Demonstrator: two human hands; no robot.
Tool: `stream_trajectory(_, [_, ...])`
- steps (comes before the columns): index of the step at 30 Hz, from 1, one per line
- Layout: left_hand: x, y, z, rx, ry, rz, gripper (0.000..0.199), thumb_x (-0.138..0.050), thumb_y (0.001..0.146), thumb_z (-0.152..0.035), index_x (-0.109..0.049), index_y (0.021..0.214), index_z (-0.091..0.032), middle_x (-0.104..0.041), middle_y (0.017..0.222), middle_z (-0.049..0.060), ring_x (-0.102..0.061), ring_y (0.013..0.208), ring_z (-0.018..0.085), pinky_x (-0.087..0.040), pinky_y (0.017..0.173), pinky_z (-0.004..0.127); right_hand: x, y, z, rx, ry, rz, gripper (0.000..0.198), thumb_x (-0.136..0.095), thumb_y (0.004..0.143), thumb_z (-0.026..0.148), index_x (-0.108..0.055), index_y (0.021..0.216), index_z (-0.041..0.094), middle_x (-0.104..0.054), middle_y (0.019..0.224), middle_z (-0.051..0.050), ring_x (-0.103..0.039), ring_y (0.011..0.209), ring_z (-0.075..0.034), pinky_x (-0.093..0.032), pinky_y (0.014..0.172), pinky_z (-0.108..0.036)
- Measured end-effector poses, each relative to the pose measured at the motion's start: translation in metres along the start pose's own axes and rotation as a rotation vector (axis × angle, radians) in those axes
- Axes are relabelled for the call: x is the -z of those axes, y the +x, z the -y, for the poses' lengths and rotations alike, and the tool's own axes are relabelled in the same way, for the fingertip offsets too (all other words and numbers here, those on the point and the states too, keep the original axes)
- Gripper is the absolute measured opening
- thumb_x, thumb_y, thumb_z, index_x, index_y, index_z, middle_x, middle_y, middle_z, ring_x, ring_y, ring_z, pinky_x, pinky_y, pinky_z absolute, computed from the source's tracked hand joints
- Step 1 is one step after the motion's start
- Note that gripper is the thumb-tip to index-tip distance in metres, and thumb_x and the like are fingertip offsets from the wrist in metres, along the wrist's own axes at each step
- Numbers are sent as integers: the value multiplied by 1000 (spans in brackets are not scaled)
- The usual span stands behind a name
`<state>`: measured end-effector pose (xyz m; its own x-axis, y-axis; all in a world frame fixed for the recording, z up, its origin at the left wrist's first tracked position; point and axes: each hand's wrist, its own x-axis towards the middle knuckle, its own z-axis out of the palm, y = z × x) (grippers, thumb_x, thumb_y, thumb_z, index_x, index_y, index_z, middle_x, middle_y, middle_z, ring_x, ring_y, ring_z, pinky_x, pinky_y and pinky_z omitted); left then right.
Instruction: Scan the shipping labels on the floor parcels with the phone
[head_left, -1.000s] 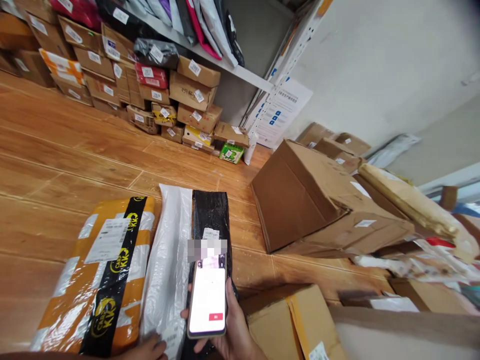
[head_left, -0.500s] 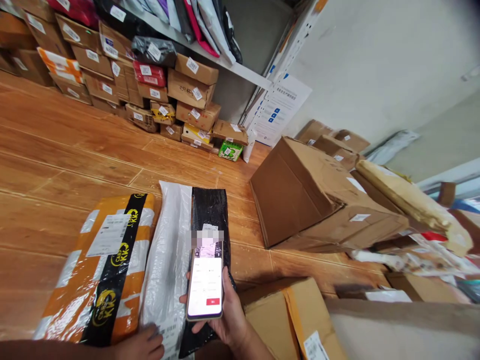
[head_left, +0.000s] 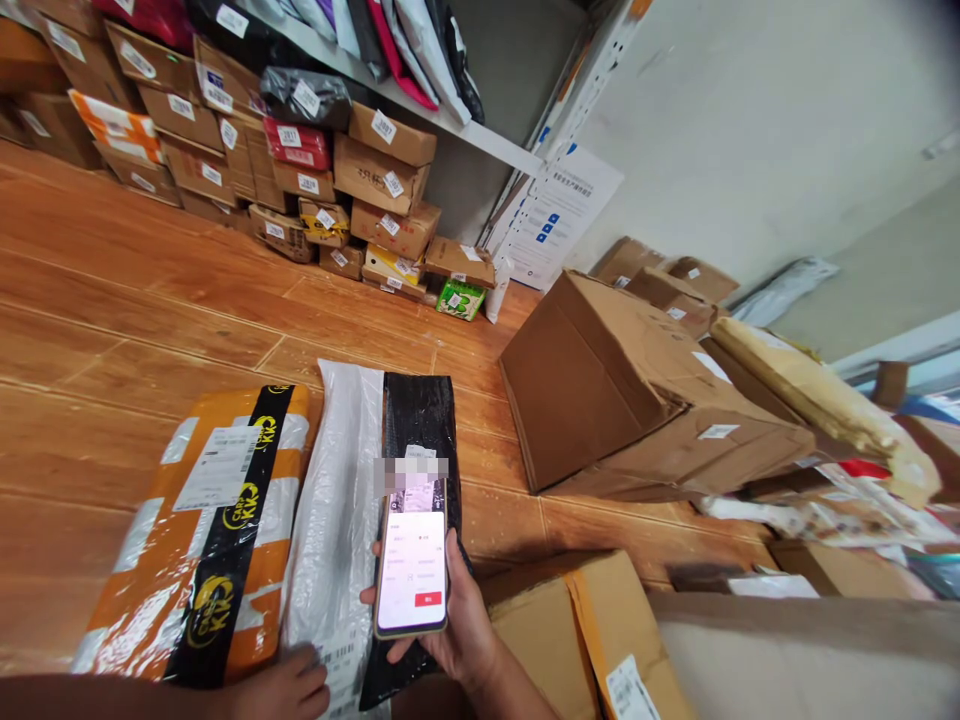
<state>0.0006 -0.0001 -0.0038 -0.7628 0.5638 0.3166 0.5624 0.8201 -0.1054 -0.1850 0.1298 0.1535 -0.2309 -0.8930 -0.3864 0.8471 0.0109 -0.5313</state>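
My right hand (head_left: pixel 459 630) is closed round a smartphone (head_left: pixel 411 575), with its lit screen turned up and a red button near the bottom. The phone is over a long black plastic mailer (head_left: pixel 420 410), covering part of it. Beside that lies a long white plastic mailer (head_left: pixel 337 500) with a printed label at its near end. My left hand (head_left: pixel 289 688) has its fingers bent together on the white mailer's near end, by the label. Left of it sits an orange-and-silver wrapped parcel (head_left: pixel 281 530) with black tape and a white label.
Labelled cartons (head_left: pixel 382 185) are stacked along the shelf's foot, with bagged parcels (head_left: pixel 420 50) on the shelf above. A large brown carton (head_left: pixel 585 400) stands to the right. Nearer is a taped carton (head_left: pixel 540 630). A padded yellow envelope (head_left: pixel 810 390) lies among more parcels at far right.
Very little differs. The phone and my right hand have shifted very slightly, and the view has moved a touch. My left hand stays at the white mailer.
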Motion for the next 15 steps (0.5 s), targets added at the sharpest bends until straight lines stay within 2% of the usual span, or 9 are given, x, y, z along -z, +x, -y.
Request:
stream_trajectory(4, [-15,-6,-2,-50,-14,2,38,-84,46,-52,-54,50,-29,-58,64,-2,-44,70,23,-29,80,43,4,1,-1,-9,41,3,89,-54,70,79,-62,119,5,-76,96,-15,-73,74,-21,-59,46,-24])
stream_trajectory(9, [-25,-10,-5,-29,-20,9,35,-80,55,-49,-53,50,-29,-57,66,-3,-44,69,24,-28,80,44,5,2,-1,0,42,13,88,-52,71,79,-62,118,6,-74,105,-17,-73,72,-21,-60,46,-25])
stream_trajectory(15, [-34,-13,-8,-32,-20,-6,33,-78,53,-55,-56,51,-31,-58,65,-1,-45,70,25,-28,82,46,5,2,1,-12,41,24,87,-51,71,79,-64,118,7,-77,95,-16,-74,72,-20,-60,46,-23])
